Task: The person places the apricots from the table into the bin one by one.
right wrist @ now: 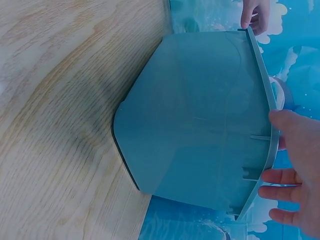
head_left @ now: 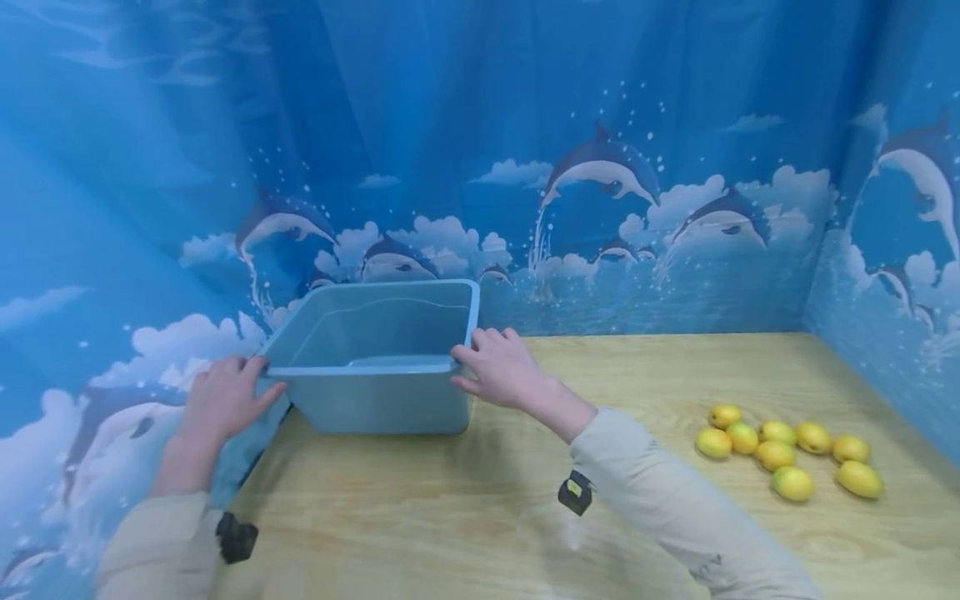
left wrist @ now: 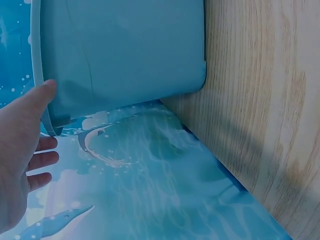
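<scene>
A blue-grey plastic bin [head_left: 382, 404] stands upright at the left of the wooden table, its open top facing up. My left hand [head_left: 225, 396] holds the rim at the bin's near left corner. In the left wrist view, the thumb of that left hand [left wrist: 20, 145] lies against the outer wall under the rim. On the opposite side my right hand [head_left: 502, 371] grips the rim near the right front corner. The right wrist view has the right hand [right wrist: 300, 165] with its thumb and fingers about the rim. Part of the bin's inside floor is hidden by its front wall.
Several yellow oval fruits [head_left: 776, 454] lie grouped on the right side of the wooden table [head_left: 420, 517]. A blue curtain [head_left: 465, 108] printed with dolphins hangs behind and at both sides. The table's left edge runs close to the bin.
</scene>
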{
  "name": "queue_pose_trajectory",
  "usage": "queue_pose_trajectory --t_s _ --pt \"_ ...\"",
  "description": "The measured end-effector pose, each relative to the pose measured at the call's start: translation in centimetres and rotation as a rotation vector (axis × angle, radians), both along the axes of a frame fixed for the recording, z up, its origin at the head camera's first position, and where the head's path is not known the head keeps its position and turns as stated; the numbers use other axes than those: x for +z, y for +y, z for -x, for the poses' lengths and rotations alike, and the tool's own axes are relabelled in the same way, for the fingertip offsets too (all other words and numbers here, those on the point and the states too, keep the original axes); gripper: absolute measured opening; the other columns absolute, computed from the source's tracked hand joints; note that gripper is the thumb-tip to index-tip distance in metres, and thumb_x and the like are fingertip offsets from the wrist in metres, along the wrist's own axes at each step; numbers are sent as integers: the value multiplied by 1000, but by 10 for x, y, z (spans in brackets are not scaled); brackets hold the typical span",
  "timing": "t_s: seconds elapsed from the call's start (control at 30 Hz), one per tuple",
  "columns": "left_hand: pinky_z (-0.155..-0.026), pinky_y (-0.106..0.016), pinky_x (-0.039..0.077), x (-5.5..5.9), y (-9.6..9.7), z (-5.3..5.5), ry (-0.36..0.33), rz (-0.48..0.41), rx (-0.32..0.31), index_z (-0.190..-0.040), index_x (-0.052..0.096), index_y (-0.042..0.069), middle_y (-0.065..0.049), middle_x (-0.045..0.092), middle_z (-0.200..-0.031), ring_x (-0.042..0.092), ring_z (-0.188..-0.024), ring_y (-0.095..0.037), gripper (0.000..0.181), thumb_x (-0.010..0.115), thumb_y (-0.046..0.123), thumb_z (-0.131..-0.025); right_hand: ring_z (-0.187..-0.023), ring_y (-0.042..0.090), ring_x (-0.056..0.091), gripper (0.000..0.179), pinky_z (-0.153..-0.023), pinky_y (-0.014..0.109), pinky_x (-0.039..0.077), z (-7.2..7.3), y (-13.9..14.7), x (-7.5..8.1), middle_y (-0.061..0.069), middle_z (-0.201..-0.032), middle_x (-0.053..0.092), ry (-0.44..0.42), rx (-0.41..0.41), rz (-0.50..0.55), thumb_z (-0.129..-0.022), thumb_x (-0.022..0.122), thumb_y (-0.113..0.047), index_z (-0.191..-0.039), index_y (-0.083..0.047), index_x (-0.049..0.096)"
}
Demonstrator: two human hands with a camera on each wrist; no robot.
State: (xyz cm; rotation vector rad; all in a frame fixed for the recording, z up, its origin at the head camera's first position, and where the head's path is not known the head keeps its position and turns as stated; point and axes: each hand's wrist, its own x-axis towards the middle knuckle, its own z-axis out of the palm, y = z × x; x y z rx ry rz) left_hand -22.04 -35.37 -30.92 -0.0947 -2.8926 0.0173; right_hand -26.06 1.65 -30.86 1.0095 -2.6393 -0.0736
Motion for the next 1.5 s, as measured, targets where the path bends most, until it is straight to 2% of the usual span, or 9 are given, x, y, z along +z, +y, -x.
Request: queue_pose_trajectory --t_s 0.17,0.37,0.6,0.9,1.07,1.17,1.33,1.5 --pt "-69 -57 42 1 2 -1 32 16 -29 -111 52 -7 -28 54 -94 51 -83 -43 46 59 33 -89 -70 15 41 34 -59 29 30 0 0 -3 -2 -83 46 10 -3 22 -92 52 -48 -115 -24 59" --pt "-58 -47 43 4 4 0 61 46 -63 -103 55 -4 -19 53 -81 51 -73 -36 39 60 33 -90 -66 15 40 29 -58 29 29 3 5 -4 -2 -79 45 35 2 41 -92 52 -45 -111 -24 60" --pt "-62 -49 43 5 10 3 41 59 -68 -104 55 -2 -21 54 -87 52 -79 -38 39 58 34 -90 -67 16 38 28 -58 30 27 4 15 -4 -2 -78 42 9 21 69 -92 53 -43 -110 -22 60" --pt "-56 -42 41 8 25 4 34 106 -92 -99 56 1 -17 52 -81 51 -72 -32 38 60 37 -89 -68 16 38 29 -58 30 27 2 32 -3 -2 -81 43 -35 -7 70 -93 53 -42 -115 -23 59" --pt "-59 -44 44 8 33 5 35 119 -94 -102 57 -1 -18 54 -84 52 -75 -33 41 59 38 -89 -70 17 38 30 -60 31 28 1 41 -2 -2 -81 42 -57 -22 82 -93 52 -42 -116 -23 59" --pt "-57 -43 44 7 37 7 47 121 -101 -98 57 0 -16 54 -82 52 -72 -31 40 60 39 -88 -70 17 38 30 -60 30 27 1 47 -3 -1 -82 43 -56 -25 99 -93 53 -42 -115 -23 59" --pt "-64 -49 43 5 47 10 47 107 -106 -96 56 2 -16 53 -84 52 -77 -34 38 59 39 -89 -70 17 38 29 -60 30 28 1 59 -5 -1 -81 43 -37 -25 122 -92 56 -41 -113 -21 60" --pt "-70 -50 41 6 58 11 25 124 -69 -102 55 2 -17 53 -88 51 -82 -34 42 57 42 -90 -70 17 39 30 -61 31 28 3 70 -5 -1 -81 44 -25 -23 124 -91 56 -41 -113 -22 61"
